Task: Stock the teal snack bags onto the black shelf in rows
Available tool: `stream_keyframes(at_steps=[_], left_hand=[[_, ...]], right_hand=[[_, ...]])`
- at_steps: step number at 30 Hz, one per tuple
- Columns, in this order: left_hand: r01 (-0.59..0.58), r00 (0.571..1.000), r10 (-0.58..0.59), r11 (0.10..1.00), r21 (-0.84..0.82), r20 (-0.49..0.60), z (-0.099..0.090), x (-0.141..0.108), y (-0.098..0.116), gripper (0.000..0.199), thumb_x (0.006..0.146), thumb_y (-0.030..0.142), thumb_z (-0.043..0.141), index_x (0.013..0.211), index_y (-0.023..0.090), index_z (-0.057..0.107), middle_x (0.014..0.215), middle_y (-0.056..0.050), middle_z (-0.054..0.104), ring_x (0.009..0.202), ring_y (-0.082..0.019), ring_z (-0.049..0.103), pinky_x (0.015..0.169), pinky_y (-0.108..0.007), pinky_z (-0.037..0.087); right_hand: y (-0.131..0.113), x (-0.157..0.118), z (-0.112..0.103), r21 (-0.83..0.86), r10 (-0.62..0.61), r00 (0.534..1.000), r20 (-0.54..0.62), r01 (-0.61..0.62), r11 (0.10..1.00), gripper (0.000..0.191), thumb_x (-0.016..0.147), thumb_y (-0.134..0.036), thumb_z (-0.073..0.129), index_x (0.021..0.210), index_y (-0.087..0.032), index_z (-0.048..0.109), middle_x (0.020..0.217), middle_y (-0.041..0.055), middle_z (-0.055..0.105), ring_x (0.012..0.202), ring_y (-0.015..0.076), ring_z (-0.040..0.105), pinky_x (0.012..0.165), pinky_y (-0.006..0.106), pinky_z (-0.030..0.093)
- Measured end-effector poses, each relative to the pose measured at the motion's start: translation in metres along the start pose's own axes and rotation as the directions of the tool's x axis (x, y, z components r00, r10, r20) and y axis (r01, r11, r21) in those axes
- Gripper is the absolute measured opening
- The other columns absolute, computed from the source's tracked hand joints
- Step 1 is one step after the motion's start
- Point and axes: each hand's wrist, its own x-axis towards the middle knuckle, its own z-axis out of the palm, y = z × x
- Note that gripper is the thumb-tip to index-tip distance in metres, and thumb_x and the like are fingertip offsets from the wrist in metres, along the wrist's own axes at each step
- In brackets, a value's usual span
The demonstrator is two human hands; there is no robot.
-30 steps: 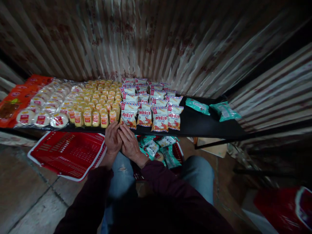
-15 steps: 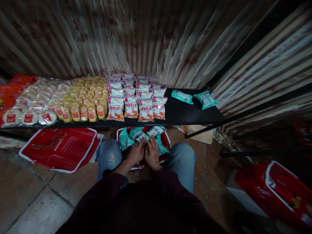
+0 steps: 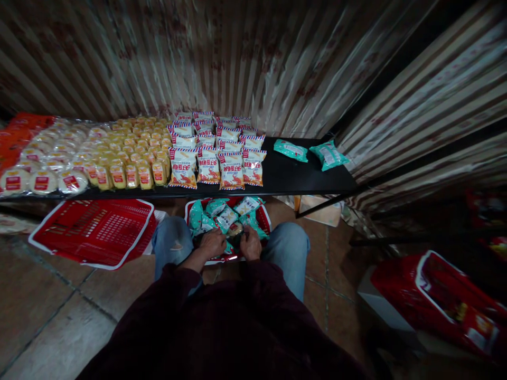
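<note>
A red basket with a white rim sits between my knees, holding several teal snack packets. Inside its near half, my left hand lies back-up over the packets, fingers curled in; what they grip is hidden. My right hand is closed at the basket's right side, its fingers bent around something I cannot make out. A small pale-and-dark patch shows between the hands, too dim to name. On the black shelf above, two teal packets lie to the right: one flat packet and one angled packet.
White-and-orange snack bags stand in rows on the shelf, left of the teal packets. Further left are yellow wrapped cakes, round white packs and orange bags. Red baskets stand lower left and lower right.
My hands were close together over the middle of the basket and have parted, left hand leftward, right hand slightly right. The white-labelled packets between them now show more. The view has shifted slightly.
</note>
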Motion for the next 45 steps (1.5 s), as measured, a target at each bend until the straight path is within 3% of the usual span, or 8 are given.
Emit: stream_keyframes(at_steps=[5,11,16,20,23,29,34,45], left_hand=[[-0.005,1.0,0.005,1.0,-0.002,0.02,0.0,-0.004,-0.001,0.027,0.088,0.023,0.044,0.096,0.017,0.069,0.103,-0.012,0.067,0.101,-0.023,0.062,0.088,-0.034,0.048],[-0.041,0.999,0.042,0.999,-0.02,0.019,0.003,-0.006,-0.002,0.025,0.085,0.026,0.05,0.102,0.018,0.067,0.104,-0.01,0.066,0.1,-0.023,0.063,0.086,-0.033,0.049],[-0.067,0.984,0.059,0.997,-0.041,-0.169,-0.001,-0.008,0.001,0.028,0.087,0.02,0.045,0.106,0.019,0.065,0.11,-0.009,0.065,0.106,-0.022,0.059,0.094,-0.035,0.045],[0.201,0.741,-0.239,0.971,-0.133,-0.627,-0.007,-0.007,-0.011,0.031,0.085,0.017,0.044,0.11,0.016,0.063,0.126,-0.014,0.057,0.12,-0.029,0.049,0.102,-0.046,0.04],[0.337,0.57,-0.438,0.896,-0.289,-0.695,-0.004,-0.003,-0.026,0.042,0.082,0.015,0.046,0.122,0.007,0.054,0.13,-0.022,0.053,0.126,-0.032,0.045,0.104,-0.049,0.038],[0.363,0.616,-0.521,0.853,-0.375,-0.591,0.009,0.009,-0.038,0.046,0.08,0.019,0.05,0.123,0.004,0.053,0.142,-0.024,0.044,0.132,-0.032,0.042,0.107,-0.047,0.036],[0.379,0.743,-0.525,0.841,-0.386,-0.415,0.001,0.013,-0.041,0.026,0.08,0.017,0.048,0.097,0.012,0.068,0.115,-0.015,0.066,0.115,-0.026,0.057,0.104,-0.041,0.039],[0.284,0.788,-0.476,0.844,-0.456,-0.39,0.001,0.014,-0.037,0.028,0.075,0.012,0.054,0.097,0.014,0.071,0.122,-0.011,0.065,0.115,-0.023,0.055,0.105,-0.036,0.04]], right_hand=[[0.001,0.002,-0.002,-0.085,0.099,0.978,0.183,-0.085,0.993,0.047,0.089,-0.03,0.041,0.133,-0.018,0.051,0.109,0.0099,0.07,0.097,0.024,0.066,0.09,0.037,0.049],[0.013,0.01,0.01,0.097,-0.334,0.918,0.213,0.32,0.942,0.049,0.083,-0.02,0.046,0.131,-0.018,0.055,0.121,0.009,0.066,0.114,0.0216,0.059,0.099,0.04,0.047],[0.018,0.013,0.016,0.078,-0.362,0.91,0.201,0.354,0.932,0.057,0.081,-0.017,0.048,0.138,-0.013,0.048,0.132,0.0123,0.058,0.124,0.0232,0.052,0.104,0.043,0.042],[0.013,0.013,0.011,0.056,-0.239,0.923,0.303,0.233,0.971,0.056,0.09,-0.029,0.046,0.143,-0.015,0.041,0.129,0.0129,0.061,0.115,0.0242,0.059,0.098,0.04,0.047],[0.006,0.014,0.006,0.049,-0.135,0.929,0.345,0.126,0.991,0.058,0.093,-0.039,0.042,0.146,-0.017,0.037,0.127,0.0122,0.062,0.114,0.0249,0.061,0.096,0.039,0.048],[-0.01,0.025,0.003,-0.07,0.039,0.922,0.384,-0.014,0.997,0.065,0.095,-0.049,0.037,0.152,-0.022,0.022,0.121,0.0116,0.066,0.109,0.0258,0.064,0.092,0.039,0.047],[-0.026,0.037,-0.002,-0.17,0.142,0.91,0.389,-0.08,0.982,0.072,0.092,-0.057,0.038,0.152,-0.022,0.019,0.12,0.0138,0.066,0.109,0.0288,0.064,0.09,0.04,0.046],[-0.019,0.034,0.009,-0.124,0.18,0.947,0.265,-0.151,0.981,0.053,0.092,-0.035,0.039,0.142,-0.018,0.038,0.109,0.0138,0.069,0.098,0.0271,0.067,0.082,0.036,0.047]])
